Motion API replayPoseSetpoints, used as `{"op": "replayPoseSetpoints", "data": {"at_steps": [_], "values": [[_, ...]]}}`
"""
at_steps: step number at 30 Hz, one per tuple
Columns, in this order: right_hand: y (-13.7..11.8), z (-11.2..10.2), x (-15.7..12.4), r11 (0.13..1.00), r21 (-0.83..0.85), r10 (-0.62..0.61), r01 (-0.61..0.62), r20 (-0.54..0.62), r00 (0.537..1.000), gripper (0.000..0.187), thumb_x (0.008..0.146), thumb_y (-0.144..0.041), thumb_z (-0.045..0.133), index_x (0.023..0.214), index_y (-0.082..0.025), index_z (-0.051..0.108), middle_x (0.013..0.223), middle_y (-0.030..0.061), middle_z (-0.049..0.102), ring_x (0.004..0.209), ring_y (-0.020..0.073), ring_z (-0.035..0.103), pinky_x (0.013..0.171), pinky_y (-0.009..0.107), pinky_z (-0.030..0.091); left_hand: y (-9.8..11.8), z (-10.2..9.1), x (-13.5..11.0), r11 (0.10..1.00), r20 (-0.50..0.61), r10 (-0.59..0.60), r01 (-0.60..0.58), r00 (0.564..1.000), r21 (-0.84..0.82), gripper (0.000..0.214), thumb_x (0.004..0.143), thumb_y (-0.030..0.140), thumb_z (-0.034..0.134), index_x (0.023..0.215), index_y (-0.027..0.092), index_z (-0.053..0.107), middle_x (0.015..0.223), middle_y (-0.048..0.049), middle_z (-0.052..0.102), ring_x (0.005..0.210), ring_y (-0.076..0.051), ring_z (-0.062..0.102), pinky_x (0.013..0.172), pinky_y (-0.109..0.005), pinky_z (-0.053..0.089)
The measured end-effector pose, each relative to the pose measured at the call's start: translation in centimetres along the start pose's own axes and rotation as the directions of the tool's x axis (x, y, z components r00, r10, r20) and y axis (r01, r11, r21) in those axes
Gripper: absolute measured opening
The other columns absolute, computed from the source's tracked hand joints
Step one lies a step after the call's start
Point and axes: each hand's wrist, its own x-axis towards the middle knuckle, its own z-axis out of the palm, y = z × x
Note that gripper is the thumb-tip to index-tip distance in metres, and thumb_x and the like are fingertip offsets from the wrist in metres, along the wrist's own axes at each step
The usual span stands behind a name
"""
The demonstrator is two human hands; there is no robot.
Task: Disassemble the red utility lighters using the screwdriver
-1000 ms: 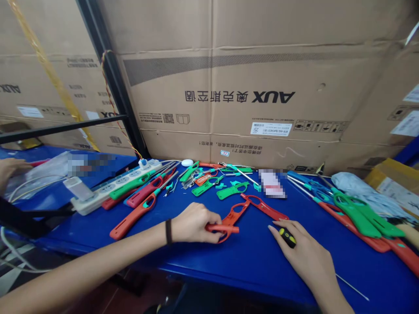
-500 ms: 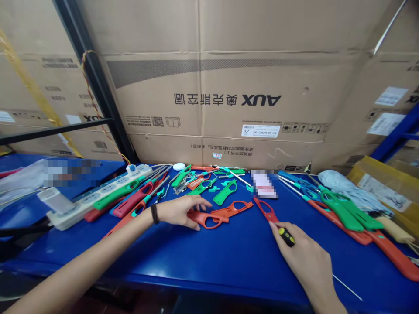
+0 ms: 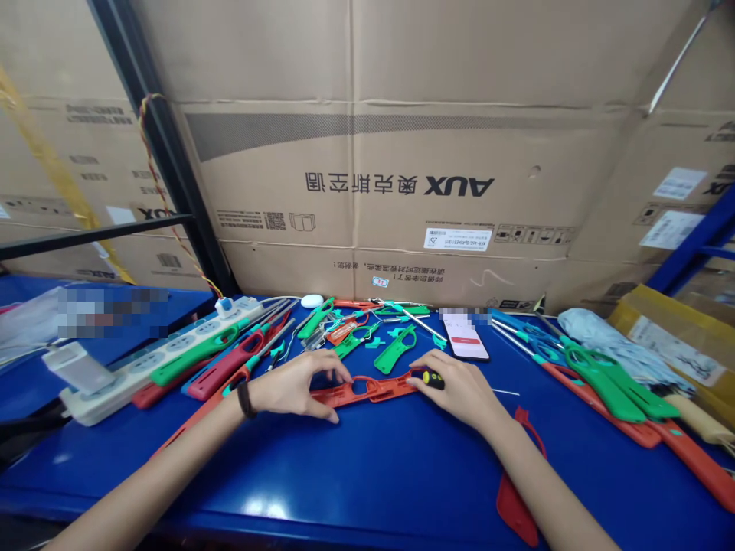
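Note:
An orange plastic lighter shell (image 3: 367, 388) lies flat on the blue table (image 3: 367, 467) between my two hands. My left hand (image 3: 295, 385) pinches its left end with thumb and fingers. My right hand (image 3: 459, 386) rests at the shell's right end and grips a small screwdriver (image 3: 432, 378) with a black and yellow handle; its thin metal shaft pokes out to the right of the hand. Another orange shell half (image 3: 514, 497) lies under my right forearm.
Green, red and orange long lighters and loose parts are scattered behind the hands (image 3: 344, 329) and at the right (image 3: 609, 375). A white power strip (image 3: 143, 360) lies at left, a phone (image 3: 466, 337) behind my right hand. Cardboard boxes (image 3: 402, 168) wall the back.
My right hand moved left with the screwdriver to the orange shell's right end. My left hand turned the shell to lie flat and now pinches its left end. One orange half lies under my right forearm.

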Motion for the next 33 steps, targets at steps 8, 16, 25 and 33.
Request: {"op": "replayPoseSetpoints", "data": {"at_steps": [8,16,25,33], "values": [[1.6,2.4,2.1,0.974,-0.223,-0.068,0.030,-0.162,0.984,0.031,0.094,-0.035,0.037,0.100,-0.023,0.065,0.097,0.0020,0.067,0.077,0.0144,0.065,0.054,0.021,0.039,1.0,1.4,1.3,0.997,-0.037,0.034,-0.031,0.999,0.064,0.062,0.056,0.054,0.077,0.104,0.022,0.054,0.104,-0.0041,0.053,0.097,-0.023,0.049,0.087,-0.036,0.041],[3.5,-0.3,3.3,0.971,-0.213,0.037,-0.106,-0.306,0.951,0.033,0.094,-0.032,0.035,0.091,-0.021,0.066,0.091,0.0040,0.069,0.079,0.0177,0.064,0.060,0.024,0.040,1.2,2.8,2.8,0.995,-0.071,0.055,-0.049,0.996,0.090,0.058,0.062,0.048,0.076,0.109,0.022,0.052,0.107,-0.0052,0.052,0.099,-0.024,0.049,0.090,-0.037,0.040],[2.0,-0.1,1.8,0.964,0.264,-0.033,-0.034,0.242,0.970,0.050,0.063,-0.051,0.073,0.105,-0.028,0.062,0.109,0.0022,0.062,0.098,0.0220,0.060,0.083,0.031,0.045,0.0,1.1,1.8,0.988,-0.052,0.010,-0.002,0.999,0.155,0.037,0.067,0.033,0.069,0.100,0.020,0.061,0.094,-0.0036,0.060,0.083,-0.019,0.056,0.076,-0.030,0.044],[3.0,0.2,1.9,0.978,0.195,0.016,-0.069,0.261,0.965,0.030,0.069,-0.050,0.068,0.087,-0.026,0.064,0.095,0.0012,0.063,0.085,0.0215,0.060,0.076,0.031,0.045,-4.1,-3.8,-0.2,0.767,-0.466,-0.299,0.500,0.833,0.403,0.029,0.085,0.045,0.049,0.091,0.022,0.066,0.097,-0.0049,0.064,0.095,-0.023,0.057,0.085,-0.032,0.041]]}}
